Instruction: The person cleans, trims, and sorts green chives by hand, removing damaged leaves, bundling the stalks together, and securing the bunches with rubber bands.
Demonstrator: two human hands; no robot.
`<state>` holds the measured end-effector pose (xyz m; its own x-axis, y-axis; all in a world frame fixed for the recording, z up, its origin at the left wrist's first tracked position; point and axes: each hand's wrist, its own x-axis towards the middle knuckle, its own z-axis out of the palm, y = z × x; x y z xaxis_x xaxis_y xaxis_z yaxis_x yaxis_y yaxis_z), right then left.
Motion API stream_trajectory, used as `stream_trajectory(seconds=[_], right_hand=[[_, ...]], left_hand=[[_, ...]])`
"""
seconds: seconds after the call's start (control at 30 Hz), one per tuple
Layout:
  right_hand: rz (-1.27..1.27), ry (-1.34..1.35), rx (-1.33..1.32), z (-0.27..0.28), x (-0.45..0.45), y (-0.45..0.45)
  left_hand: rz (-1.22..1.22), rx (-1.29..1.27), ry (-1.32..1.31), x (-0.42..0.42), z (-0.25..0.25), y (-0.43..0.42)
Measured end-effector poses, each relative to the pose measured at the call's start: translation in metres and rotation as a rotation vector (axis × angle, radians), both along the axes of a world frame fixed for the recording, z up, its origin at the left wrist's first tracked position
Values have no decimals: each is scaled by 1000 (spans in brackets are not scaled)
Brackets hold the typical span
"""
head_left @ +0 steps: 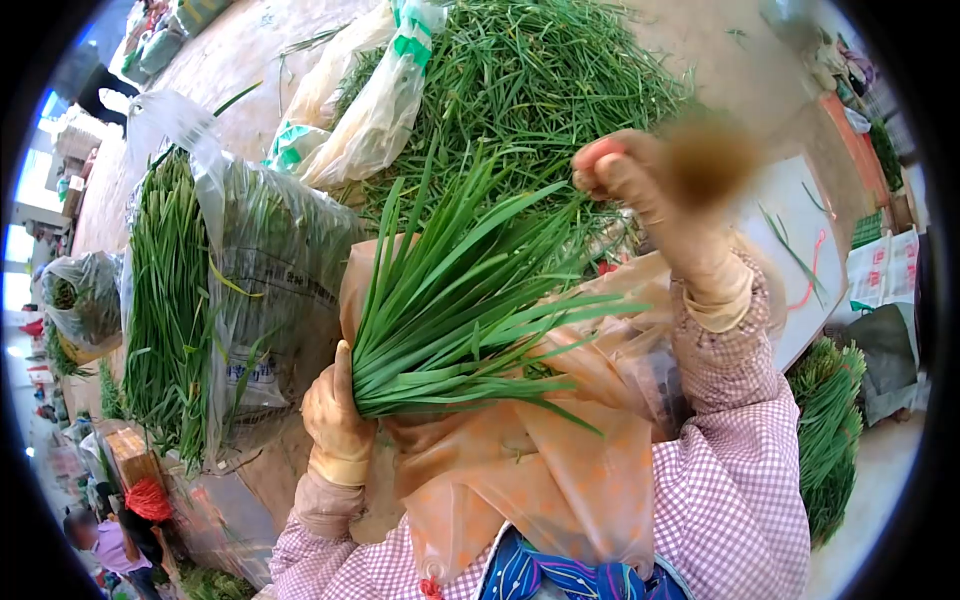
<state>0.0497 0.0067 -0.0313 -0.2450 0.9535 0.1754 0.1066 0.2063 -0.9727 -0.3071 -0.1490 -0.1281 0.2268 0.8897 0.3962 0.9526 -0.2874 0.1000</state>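
My left hand (338, 425), in a pale rubber glove, is closed around the base of a bunch of garlic chives (450, 310). The long flat leaves fan out up and to the right, above a peach-coloured plastic apron (520, 470) over my lap. My right hand (645, 190), gloved too, is raised to the right of the leaf tips with its fingers curled together. Something reddish shows at its fingertips; I cannot tell what it is. A blurred brown patch covers part of this hand's outer side.
Ahead lies a large heap of loose green leaves (540, 90), with a clear plastic bag (370, 120) at its left. Bagged chives (170, 300) stand on the left. A white board (780, 250) with red string is at right, near more bundles (830, 430). Another person (115, 545) is at lower left.
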Motion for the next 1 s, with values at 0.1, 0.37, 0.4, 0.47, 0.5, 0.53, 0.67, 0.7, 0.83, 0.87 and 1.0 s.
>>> stream_trajectory(seconds=[0.1, 0.37, 0.4, 0.47, 0.5, 0.53, 0.67, 0.7, 0.83, 0.87, 1.0], right_hand=[[63, -317, 121, 3, -16, 7], [99, -323, 339, -34, -38, 17], [-97, -256, 400, -36, -41, 14], [-270, 155, 129, -37, -23, 26], [-316, 196, 188, -41, -8, 34], [-361, 238, 248, -38, -4, 37], [-197, 296, 209, -8, -3, 1], [-104, 332, 171, 7, -7, -16], [322, -251, 332, 20, -23, -37], [375, -453, 433, 22, -35, -38], [414, -963, 755, -5, -65, -54]], left_hand=[[-12, -5, -33, 0, 2, 1], [-15, -8, -17, -1, 2, 3], [-13, -21, -17, -1, 2, 2], [-10, -22, 3, -2, 3, 3], [-12, -29, -7, -1, 5, 2], [-8, -34, -6, -1, 5, 2], [6, -26, 42, 0, 7, 2], [7, -28, 49, 1, 8, 2], [-13, -18, 55, 4, 11, 3], [-19, -23, 54, 3, 11, 3], [-5, -5, 60, -1, 8, 0]])
